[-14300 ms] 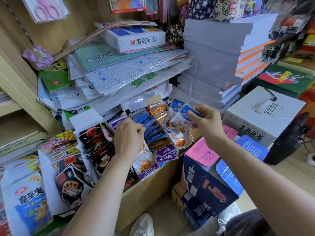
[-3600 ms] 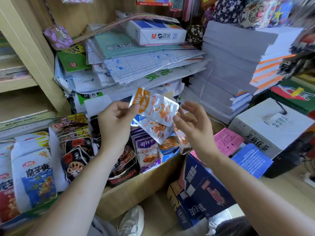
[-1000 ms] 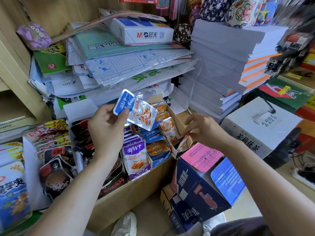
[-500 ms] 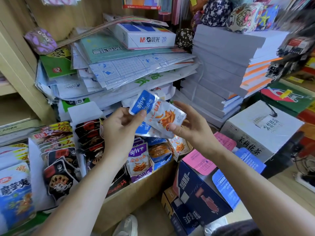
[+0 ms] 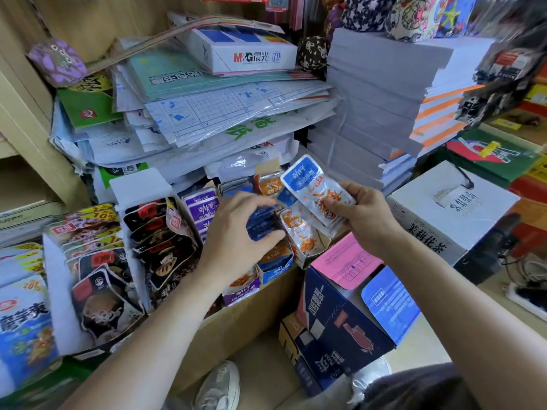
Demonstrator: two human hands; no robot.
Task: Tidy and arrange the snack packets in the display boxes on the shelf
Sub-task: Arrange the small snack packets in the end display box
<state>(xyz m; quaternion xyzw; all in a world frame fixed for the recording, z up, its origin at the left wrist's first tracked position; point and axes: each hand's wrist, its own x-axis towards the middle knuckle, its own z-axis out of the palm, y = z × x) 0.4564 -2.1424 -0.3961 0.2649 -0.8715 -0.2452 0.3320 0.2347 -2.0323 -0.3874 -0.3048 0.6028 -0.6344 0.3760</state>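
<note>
Right hand (image 5: pixel 367 216) fingers (image 5: pixel 350 187) pinch blue packet (image 5: pixel 310 187); left hand (image 5: pixel 233 235), dark packets (image 5: pixel 262 223).

A blue-topped packet (image 5: pixel 315 189), clear below with orange snack showing through, is tilted with its print upside down above the boxes, pinched at its lower end by the right hand (image 5: pixel 365 216). The left hand (image 5: pixel 236 235) grips a bunch of dark blue packets (image 5: pixel 262 223) standing in the blue display box (image 5: pixel 275 269). Just to their right, orange packets (image 5: pixel 299 232) stand upright. To the left, purple packets (image 5: pixel 202 205) stand in a row in the purple display box (image 5: pixel 239 291). Further left, black packets (image 5: pixel 161 235) printed with lotus-root slices lean forward in a white display box (image 5: pixel 139 184).
</note>
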